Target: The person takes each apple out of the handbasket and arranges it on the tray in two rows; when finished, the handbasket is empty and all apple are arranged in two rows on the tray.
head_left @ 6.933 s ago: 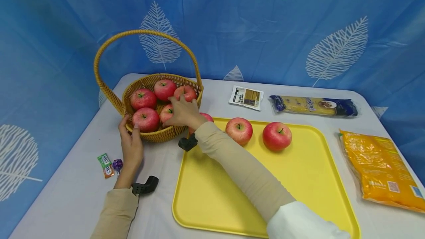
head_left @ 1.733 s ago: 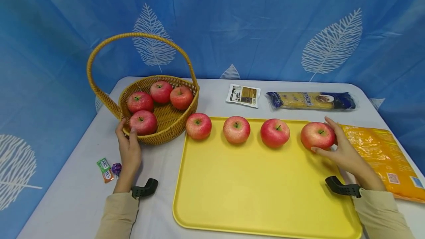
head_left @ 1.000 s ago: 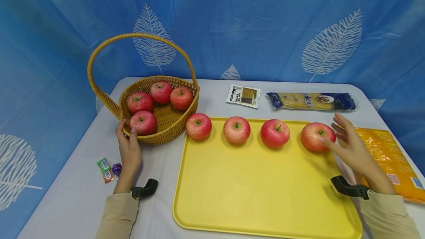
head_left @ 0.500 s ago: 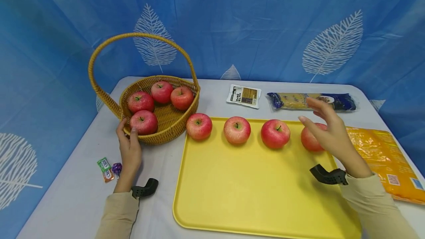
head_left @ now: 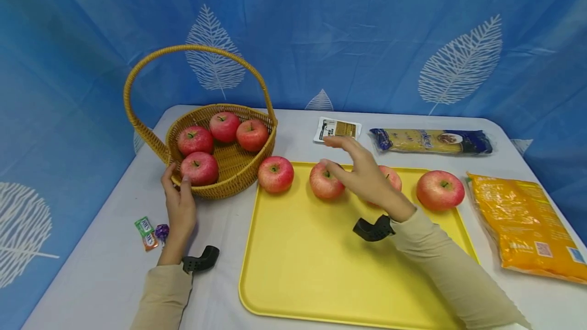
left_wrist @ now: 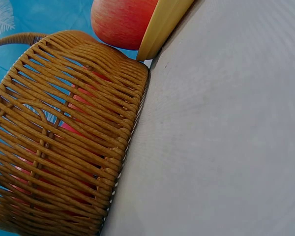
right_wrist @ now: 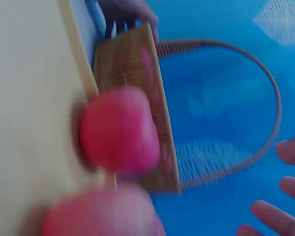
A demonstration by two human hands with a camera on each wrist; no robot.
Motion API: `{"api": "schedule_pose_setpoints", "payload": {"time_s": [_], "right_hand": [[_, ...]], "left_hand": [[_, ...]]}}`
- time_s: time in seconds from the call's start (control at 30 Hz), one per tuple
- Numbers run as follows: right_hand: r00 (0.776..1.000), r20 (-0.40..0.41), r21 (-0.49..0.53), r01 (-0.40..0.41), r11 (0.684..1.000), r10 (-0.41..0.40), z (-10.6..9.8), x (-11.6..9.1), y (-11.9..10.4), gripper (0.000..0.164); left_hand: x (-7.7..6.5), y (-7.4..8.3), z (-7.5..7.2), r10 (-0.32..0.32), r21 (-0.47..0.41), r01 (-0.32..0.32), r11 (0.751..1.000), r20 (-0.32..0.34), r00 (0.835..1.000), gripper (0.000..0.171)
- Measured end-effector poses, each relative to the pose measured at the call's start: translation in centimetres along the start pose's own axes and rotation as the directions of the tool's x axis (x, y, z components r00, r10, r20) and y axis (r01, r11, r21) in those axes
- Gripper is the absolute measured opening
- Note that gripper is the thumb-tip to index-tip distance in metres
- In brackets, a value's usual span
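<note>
At the left, a wicker basket (head_left: pixel 234 185) with a tall arched handle holds several red apples (head_left: pixel 199 168). My left hand (head_left: pixel 180 208) grips its near-left rim. Several more apples stand in a row along the far edge of a yellow tray (head_left: pixel 293 269); the leftmost apple (head_left: pixel 275 174) is beside the basket. My right hand (head_left: pixel 367 174) is above the row with thumb and fingers spread, holding nothing. It partly covers two apples in the head view. In the right wrist view, fingertips (right_wrist: pixel 275 219) show at the right edge, apart from the blurred apples.
Behind the tray lie a small white-and-brown packet (head_left: pixel 337 130) and a long noodle-like pack (head_left: pixel 431 141). An orange bag (head_left: pixel 527 228) lies at the right. Small candy wrappers (head_left: pixel 147 233) and a purple-wrapped sweet (head_left: pixel 162 231) are at the left. A blue curtain (head_left: pixel 348 39) hangs behind.
My right hand took an apple from the basket, set it at the tray's far-right corner, let go and moved back left above the row. My left hand has stayed on the basket.
</note>
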State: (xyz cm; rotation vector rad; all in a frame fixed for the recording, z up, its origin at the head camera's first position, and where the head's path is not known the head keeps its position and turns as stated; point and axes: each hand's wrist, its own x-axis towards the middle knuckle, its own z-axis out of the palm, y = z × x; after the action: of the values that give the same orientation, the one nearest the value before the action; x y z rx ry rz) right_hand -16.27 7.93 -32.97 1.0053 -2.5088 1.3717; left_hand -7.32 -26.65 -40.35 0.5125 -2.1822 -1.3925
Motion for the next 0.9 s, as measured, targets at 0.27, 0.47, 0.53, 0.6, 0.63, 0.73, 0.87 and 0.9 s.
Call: {"api": "schedule_pose_setpoints", "payload": {"time_s": [0.27,0.47,0.53,0.6,0.63,0.73,0.87,0.9], "right_hand": [[0.982,0.183,0.050,0.047,0.998,-0.055,6.3,2.3,-2.9,0.041],[0.954,0.285,0.119,0.055,0.991,-0.087,9.8,4.3,-5.3,0.045],[0.949,0.307,0.147,0.031,0.989,-0.076,10.9,4.9,-5.8,0.044],[0.947,0.314,0.183,0.001,0.983,-0.060,11.8,5.6,-6.1,0.043],[0.947,0.316,0.207,-0.015,0.978,-0.052,12.3,6.0,-6.3,0.042],[0.947,0.316,0.285,-0.044,0.957,-0.050,13.5,6.9,-6.8,0.041],[0.945,0.317,0.346,-0.035,0.938,-0.081,14.9,8.0,-7.7,0.039],[0.944,0.317,0.349,-0.030,0.937,-0.087,15.3,8.3,-8.0,0.039]], "left_hand": [[0.0,-0.3,0.1,0.003,-0.001,-0.003,1.000,-0.010,1.000,0.047],[0.2,-0.3,0.1,0.002,0.001,-0.002,1.000,-0.014,1.000,0.047],[0.2,-0.2,0.1,-0.004,0.002,0.004,1.000,-0.015,1.000,0.046],[0.1,-0.2,0.0,-0.007,0.004,0.007,1.000,-0.015,1.000,0.046],[0.1,-0.2,0.0,-0.008,0.005,0.009,1.000,-0.015,1.000,0.046],[0.2,-0.2,0.0,-0.007,0.012,0.008,1.000,-0.016,1.000,0.047],[0.3,-0.3,0.1,0.003,0.006,-0.003,1.000,-0.021,1.000,0.047],[0.3,-0.3,0.1,0.005,0.001,-0.005,1.000,-0.023,1.000,0.047]]}}
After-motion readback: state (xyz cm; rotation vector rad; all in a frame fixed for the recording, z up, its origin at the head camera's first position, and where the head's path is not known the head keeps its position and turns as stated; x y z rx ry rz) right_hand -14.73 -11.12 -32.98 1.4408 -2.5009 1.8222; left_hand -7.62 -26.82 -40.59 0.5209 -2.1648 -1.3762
